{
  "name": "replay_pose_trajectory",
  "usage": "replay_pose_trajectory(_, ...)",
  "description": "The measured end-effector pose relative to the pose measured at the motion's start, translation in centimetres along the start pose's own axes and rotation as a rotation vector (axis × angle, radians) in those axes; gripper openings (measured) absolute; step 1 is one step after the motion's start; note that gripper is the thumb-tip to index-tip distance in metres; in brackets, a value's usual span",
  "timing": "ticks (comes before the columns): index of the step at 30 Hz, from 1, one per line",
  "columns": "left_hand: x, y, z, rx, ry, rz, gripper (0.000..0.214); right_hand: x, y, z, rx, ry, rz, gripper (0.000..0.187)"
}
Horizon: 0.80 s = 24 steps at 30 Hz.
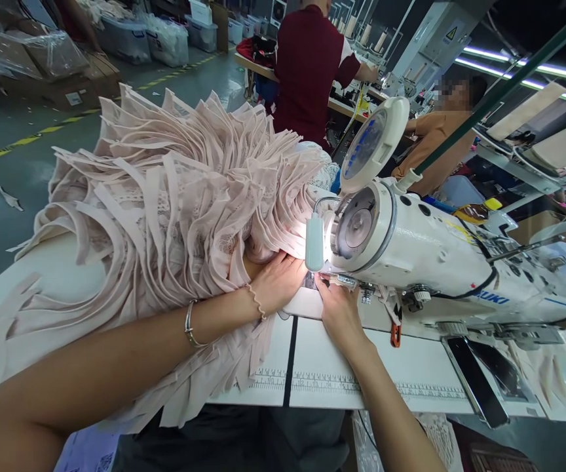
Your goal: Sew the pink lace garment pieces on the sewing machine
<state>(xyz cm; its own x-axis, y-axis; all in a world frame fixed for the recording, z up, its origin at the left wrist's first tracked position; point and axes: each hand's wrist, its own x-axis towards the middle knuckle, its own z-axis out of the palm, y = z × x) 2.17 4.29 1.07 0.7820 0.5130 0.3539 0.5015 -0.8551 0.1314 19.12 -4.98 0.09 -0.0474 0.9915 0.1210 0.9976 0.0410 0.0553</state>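
A big heap of pale pink fabric pieces (175,196) covers the left half of the white sewing table (411,380). My left hand (278,282) lies flat on the fabric just left of the needle, fingers stretched out, with bracelets on the wrist. My right hand (337,308) rests on the table in front of the needle area, its fingertips tucked under the head of the white sewing machine (411,249) and partly hidden. A small lamp (314,242) shines brightly on the spot between both hands.
A black phone (477,380) lies on the table to the right, under the machine arm. Printed rulers run along the table's front edge. A person in a dark red shirt (307,65) and another in orange (435,144) work at stations behind. Boxes stand on the floor far left.
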Motion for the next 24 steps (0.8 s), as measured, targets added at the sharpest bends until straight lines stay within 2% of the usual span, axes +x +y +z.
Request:
replay_pose_trajectory(9,0.0,0.1,-0.3,0.007,0.002,0.015,0.027,0.0,0.0,0.3,0.045,-0.003,0.026,0.069)
replay_pose_trajectory(13,0.0,0.0,-0.1,0.019,0.019,0.022,0.027,0.0,0.2,0.7,0.076,0.04,0.004,0.07)
replay_pose_trajectory(20,-0.1,0.1,-0.1,0.073,0.044,0.048,0.028,0.2,1.3,1.4,0.188,0.082,-0.013,0.059)
replay_pose_trajectory(24,-0.5,0.4,-0.6,0.142,0.092,0.098,0.033,0.1,1.3,1.6,0.222,0.04,0.062,0.059)
